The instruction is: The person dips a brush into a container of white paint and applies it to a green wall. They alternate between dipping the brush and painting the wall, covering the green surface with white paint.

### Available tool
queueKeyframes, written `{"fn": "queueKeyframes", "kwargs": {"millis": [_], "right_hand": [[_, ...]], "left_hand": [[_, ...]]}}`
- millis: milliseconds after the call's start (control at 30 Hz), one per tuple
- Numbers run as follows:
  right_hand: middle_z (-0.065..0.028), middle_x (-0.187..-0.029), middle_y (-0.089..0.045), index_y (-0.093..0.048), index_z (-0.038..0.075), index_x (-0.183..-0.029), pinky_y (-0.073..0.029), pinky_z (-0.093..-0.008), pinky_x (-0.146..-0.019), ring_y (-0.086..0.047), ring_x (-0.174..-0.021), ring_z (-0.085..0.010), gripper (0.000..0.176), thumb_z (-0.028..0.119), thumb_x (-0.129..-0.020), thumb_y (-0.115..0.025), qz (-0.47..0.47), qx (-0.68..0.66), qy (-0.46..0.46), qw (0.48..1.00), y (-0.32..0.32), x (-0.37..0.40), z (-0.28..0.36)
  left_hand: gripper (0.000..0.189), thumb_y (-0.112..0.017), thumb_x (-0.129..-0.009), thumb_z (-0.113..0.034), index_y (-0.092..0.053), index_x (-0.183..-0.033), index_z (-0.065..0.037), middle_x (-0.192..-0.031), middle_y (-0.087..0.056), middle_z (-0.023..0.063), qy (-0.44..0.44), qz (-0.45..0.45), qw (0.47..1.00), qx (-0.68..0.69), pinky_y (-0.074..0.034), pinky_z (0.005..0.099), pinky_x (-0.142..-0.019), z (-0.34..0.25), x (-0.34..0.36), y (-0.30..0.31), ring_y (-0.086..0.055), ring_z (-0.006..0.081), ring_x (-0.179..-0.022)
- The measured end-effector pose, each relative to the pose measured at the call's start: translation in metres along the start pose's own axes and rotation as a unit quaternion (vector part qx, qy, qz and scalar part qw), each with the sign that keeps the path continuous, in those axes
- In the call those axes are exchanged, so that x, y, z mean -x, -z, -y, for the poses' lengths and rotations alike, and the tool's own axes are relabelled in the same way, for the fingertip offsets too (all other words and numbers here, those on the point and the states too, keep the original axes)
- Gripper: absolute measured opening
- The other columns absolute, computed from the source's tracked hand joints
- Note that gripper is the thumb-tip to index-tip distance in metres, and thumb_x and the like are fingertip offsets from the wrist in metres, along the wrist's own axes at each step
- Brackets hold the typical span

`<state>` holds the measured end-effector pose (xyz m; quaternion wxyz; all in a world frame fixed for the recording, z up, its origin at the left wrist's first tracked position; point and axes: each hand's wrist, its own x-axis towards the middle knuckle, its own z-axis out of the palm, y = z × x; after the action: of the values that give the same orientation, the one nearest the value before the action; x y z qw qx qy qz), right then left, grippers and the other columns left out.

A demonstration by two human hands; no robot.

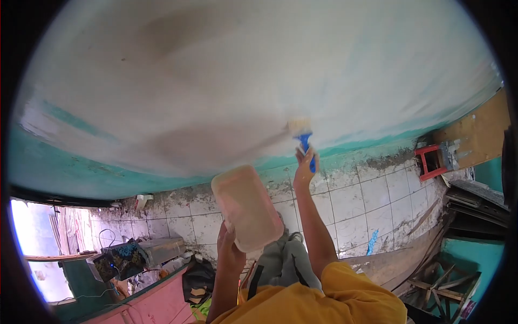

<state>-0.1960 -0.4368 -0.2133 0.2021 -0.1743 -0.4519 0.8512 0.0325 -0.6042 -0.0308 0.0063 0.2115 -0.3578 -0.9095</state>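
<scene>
A: What does your right hand [306,164] have?

B: You have it closed around the blue handle of a brush [304,139]. The brush is out in front of you, right of the tub, with its pale bristles up at the wall [216,65].

A: Does the handle carry a brand?

B: It is too small for you to read one there.

A: And your left hand [229,237]?

B: It grips the tub [248,208] by its near left side, thumb at the rim. You hold the tub tilted, so its pale inside shows; whether any liquid lies in it, you cannot tell from here.

A: How does the wall look before you?

B: Whitish over most of it, with brownish shaded patches, and green along its lower edge.

A: What lies about you?

B: Below you are grimy white floor tiles [345,213], with a bright blue scrap [372,242] on them. Off to your right is a red frame [430,162]. To your left, a black bag [198,278] sits by a pink panel [156,302]; beyond it stands a dark box [110,264] with a small blue light, its markings too small to make out.
</scene>
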Motion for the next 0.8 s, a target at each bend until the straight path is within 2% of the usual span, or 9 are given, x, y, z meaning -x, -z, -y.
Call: {"fn": "queueKeyframes", "kwargs": {"millis": [67,100,133,200,267,333,500,633,800], "right_hand": [[-0.011,-0.112,-0.064,-0.053,0.0,-0.126,-0.052,-0.0314,-0.083,-0.066,-0.099,-0.0211,0.037,0.028,-0.102,-0.054,-0.012,0.016,-0.007,1.0,0.036,-0.002,-0.063],[-0.0106,-0.111,-0.064,-0.054,0.0,-0.125,-0.052,-0.0307,-0.082,-0.066,-0.098,-0.0206,0.036,0.028,-0.102,-0.054,-0.057,0.023,-0.065,0.996,0.051,-0.003,-0.09],[-0.0103,-0.11,-0.065,-0.054,0.001,-0.124,-0.051,-0.03,-0.081,-0.066,-0.098,-0.02,0.035,0.028,-0.102,-0.054,-0.101,0.031,-0.123,0.987,0.057,-0.001,-0.1],[-0.011,-0.11,-0.065,-0.054,0.0,-0.123,-0.051,-0.0307,-0.082,-0.066,-0.098,-0.02,0.035,0.028,-0.102,-0.054,-0.075,0.045,-0.113,0.99,0.061,-0.008,-0.105],[-0.0117,-0.11,-0.065,-0.054,0.0,-0.122,-0.052,-0.0313,-0.084,-0.066,-0.098,-0.02,0.035,0.028,-0.102,-0.054,-0.051,0.066,-0.101,0.991,0.05,-0.014,-0.083],[-0.0129,-0.119,-0.064,-0.053,0.002,-0.125,-0.051,-0.0343,-0.089,-0.064,-0.108,-0.0215,0.038,0.031,-0.101,-0.055,-0.017,0.035,-0.078,0.996,0.018,-0.022,-0.028],[-0.0131,-0.125,-0.063,-0.049,0.001,-0.133,-0.05,-0.0319,-0.09,-0.064,-0.108,-0.0216,0.043,0.032,-0.103,-0.048,0.053,-0.025,0.04,0.997,-0.036,0.006,0.11],[-0.013,-0.125,-0.063,-0.047,0.001,-0.135,-0.051,-0.0326,-0.09,-0.064,-0.108,-0.0235,0.044,0.032,-0.104,-0.046,0.063,-0.069,0.047,0.995,-0.018,0.003,0.076],[-0.0145,-0.122,-0.064,-0.048,0.001,-0.132,-0.051,-0.0329,-0.088,-0.065,-0.103,-0.0235,0.044,0.033,-0.102,-0.05,-0.022,-0.038,-0.048,0.998,0.044,-0.023,-0.065]], "left_hand": [[0.05,-0.054,-0.097,-0.023,-0.039,-0.139,0.0,-0.137,-0.049,0.0131,0.0,-0.017,1.0,-0.017,-0.042,0.0421,-0.107,0.003,0.001,-0.003,-0.049,0.0257,-0.128],[0.051,-0.055,-0.096,-0.024,-0.039,-0.139,-0.001,-0.137,-0.049,0.0129,0.001,-0.038,0.999,-0.031,-0.042,0.0423,-0.107,0.005,0.002,-0.002,-0.05,0.0258,-0.128],[0.051,-0.055,-0.096,-0.024,-0.039,-0.139,-0.001,-0.137,-0.049,0.0129,0.002,-0.038,0.999,-0.035,-0.042,0.0423,-0.107,0.009,0.003,0.003,-0.05,0.0258,-0.128],[0.053,-0.057,-0.095,-0.024,-0.039,-0.139,-0.001,-0.137,-0.049,0.013,0.011,-0.025,0.998,-0.054,-0.042,0.0422,-0.107,0.014,0.006,0.014,-0.049,0.026,-0.128],[0.053,-0.057,-0.095,-0.023,-0.039,-0.139,-0.002,-0.137,-0.049,0.013,0.023,-0.036,0.998,-0.035,-0.042,0.0422,-0.107,0.022,0.011,0.022,-0.049,0.0259,-0.128],[0.053,-0.057,-0.094,-0.022,-0.039,-0.139,-0.002,-0.137,-0.049,0.0129,0.034,-0.045,0.998,-0.005,-0.042,0.0423,-0.107,0.03,0.015,0.026,-0.049,0.0259,-0.128],[0.052,-0.058,-0.094,-0.021,-0.039,-0.139,-0.002,-0.135,-0.051,0.0123,0.026,-0.05,0.998,-0.007,-0.044,0.0425,-0.105,0.046,0.031,0.035,-0.052,0.0262,-0.125],[0.052,-0.057,-0.094,-0.022,-0.038,-0.139,-0.002,-0.134,-0.051,0.013,0.018,-0.061,0.998,-0.02,-0.045,0.0423,-0.103,0.061,0.034,0.046,-0.053,0.0263,-0.124],[0.054,-0.054,-0.095,-0.026,-0.037,-0.139,-0.001,-0.133,-0.05,0.0145,0.001,-0.052,0.997,-0.05,-0.045,0.0419,-0.103,0.072,0.035,0.05,-0.052,0.0262,-0.125]]}}
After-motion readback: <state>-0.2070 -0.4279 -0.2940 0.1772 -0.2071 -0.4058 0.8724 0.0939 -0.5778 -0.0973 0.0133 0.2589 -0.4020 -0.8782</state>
